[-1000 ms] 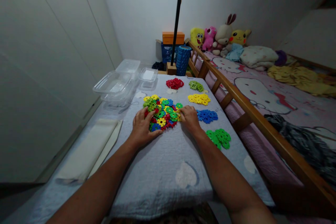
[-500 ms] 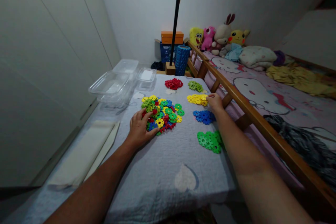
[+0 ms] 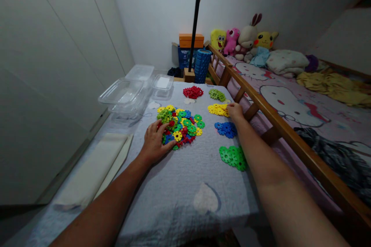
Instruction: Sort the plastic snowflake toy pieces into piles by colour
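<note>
My left hand [image 3: 156, 142] rests at the near left side of a mixed pile of flower-shaped plastic building discs [image 3: 188, 122], in red, yellow, blue and green. Its fingers are apart and curve over the pile's edge. My right hand [image 3: 235, 112] reaches to the right end of a group of yellow discs [image 3: 217, 109]. There its thumb and fingers pinch a yellow disc, mostly hidden by the fingers. Single-colour groups lie around it: blue discs [image 3: 225, 129] and green discs [image 3: 232, 156] nearer, light green discs [image 3: 216, 94] and red discs [image 3: 193, 92] farther.
Clear plastic containers [image 3: 121, 92] stand at the left, with a smaller clear box [image 3: 162, 84] beside them. A folded pale cloth [image 3: 92, 166] lies at the left edge. The wooden bed rail [image 3: 261, 98] borders the right side. A black pole [image 3: 195, 23] rises behind.
The view has shifted slightly. My right hand stays at the yellow discs, its fingers drawn slightly closer together. My left hand keeps its place on the mixed pile.
</note>
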Demonstrator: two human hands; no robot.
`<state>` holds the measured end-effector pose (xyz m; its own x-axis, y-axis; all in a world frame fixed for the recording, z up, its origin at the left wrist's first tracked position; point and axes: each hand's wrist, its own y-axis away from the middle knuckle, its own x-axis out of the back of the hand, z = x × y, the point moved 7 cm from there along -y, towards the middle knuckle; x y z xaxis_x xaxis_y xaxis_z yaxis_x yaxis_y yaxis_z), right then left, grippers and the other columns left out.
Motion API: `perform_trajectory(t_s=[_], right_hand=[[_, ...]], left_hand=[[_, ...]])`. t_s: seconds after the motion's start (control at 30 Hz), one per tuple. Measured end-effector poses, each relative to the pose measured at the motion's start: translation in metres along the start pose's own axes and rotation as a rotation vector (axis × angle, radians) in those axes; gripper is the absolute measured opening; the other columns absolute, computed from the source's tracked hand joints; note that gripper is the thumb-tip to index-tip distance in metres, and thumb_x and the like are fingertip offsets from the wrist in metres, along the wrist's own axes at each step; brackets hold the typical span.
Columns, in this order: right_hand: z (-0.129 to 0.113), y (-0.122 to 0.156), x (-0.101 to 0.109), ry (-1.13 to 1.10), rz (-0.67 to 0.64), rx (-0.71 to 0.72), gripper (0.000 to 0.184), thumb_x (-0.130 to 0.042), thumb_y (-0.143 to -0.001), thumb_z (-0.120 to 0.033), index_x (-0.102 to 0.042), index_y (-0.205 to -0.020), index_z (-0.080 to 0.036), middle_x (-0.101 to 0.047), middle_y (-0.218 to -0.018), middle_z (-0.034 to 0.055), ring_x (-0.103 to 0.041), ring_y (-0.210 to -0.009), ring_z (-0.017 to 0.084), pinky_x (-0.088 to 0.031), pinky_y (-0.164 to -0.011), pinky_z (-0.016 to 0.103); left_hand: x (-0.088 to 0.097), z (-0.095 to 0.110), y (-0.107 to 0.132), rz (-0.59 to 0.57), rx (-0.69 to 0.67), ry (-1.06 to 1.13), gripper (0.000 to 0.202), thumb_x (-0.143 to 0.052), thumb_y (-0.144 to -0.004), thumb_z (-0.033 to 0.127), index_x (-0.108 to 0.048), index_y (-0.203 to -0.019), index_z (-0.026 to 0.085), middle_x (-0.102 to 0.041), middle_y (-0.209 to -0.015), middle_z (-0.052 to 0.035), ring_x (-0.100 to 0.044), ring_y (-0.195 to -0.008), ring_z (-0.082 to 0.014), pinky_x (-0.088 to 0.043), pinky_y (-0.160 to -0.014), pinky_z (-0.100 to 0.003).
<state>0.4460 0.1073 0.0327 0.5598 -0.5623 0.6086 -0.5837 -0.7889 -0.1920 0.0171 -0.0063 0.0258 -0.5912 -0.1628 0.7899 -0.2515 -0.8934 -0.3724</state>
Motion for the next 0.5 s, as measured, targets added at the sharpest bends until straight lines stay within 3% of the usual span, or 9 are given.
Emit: perform_trajectory(t_s=[0.1,0.23,0.4,0.5], right_hand=[[-0.008,0.013,0.007,-0.052,-0.015,-0.007,0.014,-0.054,-0.066,-0.020,-0.066,-0.074,-0.018,-0.069,-0.075,0.0036,-0.064,-0.074,0.020,-0.050,-0.071,0.030],[-0.040,0.050,0.010,-0.189,-0.114,0.114,0.015,-0.058,-0.067,-0.025,-0.067,-0.078,-0.019,-0.069,-0.078,0.0020,-0.063,-0.076,0.019,-0.050,-0.074,0.030],[-0.085,0.124,-0.012,-0.164,-0.441,0.360,0.013,-0.058,-0.077,-0.026,-0.068,-0.081,-0.019,-0.067,-0.076,0.0001,-0.060,-0.072,0.017,-0.047,-0.070,0.028],[-0.099,0.162,-0.024,-0.024,-0.521,0.492,0.012,-0.057,-0.082,-0.020,-0.069,-0.084,-0.019,-0.069,-0.083,0.0022,-0.062,-0.078,0.017,-0.046,-0.075,0.028]], left_hand=[[0.000,0.001,-0.001,0.000,-0.005,0.015,0.066,-0.072,-0.080,0.051,-0.058,-0.138,0.021,-0.043,-0.148,-0.0165,-0.040,-0.141,-0.0394,-0.035,-0.119,-0.059],[0.001,0.002,-0.001,-0.011,-0.004,0.033,0.066,-0.073,-0.080,0.050,-0.058,-0.138,0.022,-0.043,-0.149,-0.0159,-0.040,-0.141,-0.0391,-0.034,-0.119,-0.058],[0.002,0.002,-0.002,-0.043,-0.005,0.067,0.065,-0.069,-0.083,0.052,-0.057,-0.139,0.022,-0.041,-0.151,-0.0165,-0.037,-0.144,-0.0386,-0.032,-0.120,-0.059],[0.004,0.000,-0.003,-0.047,0.007,0.099,0.066,-0.069,-0.083,0.051,-0.055,-0.140,0.022,-0.040,-0.152,-0.0161,-0.036,-0.145,-0.0380,-0.031,-0.120,-0.059]])
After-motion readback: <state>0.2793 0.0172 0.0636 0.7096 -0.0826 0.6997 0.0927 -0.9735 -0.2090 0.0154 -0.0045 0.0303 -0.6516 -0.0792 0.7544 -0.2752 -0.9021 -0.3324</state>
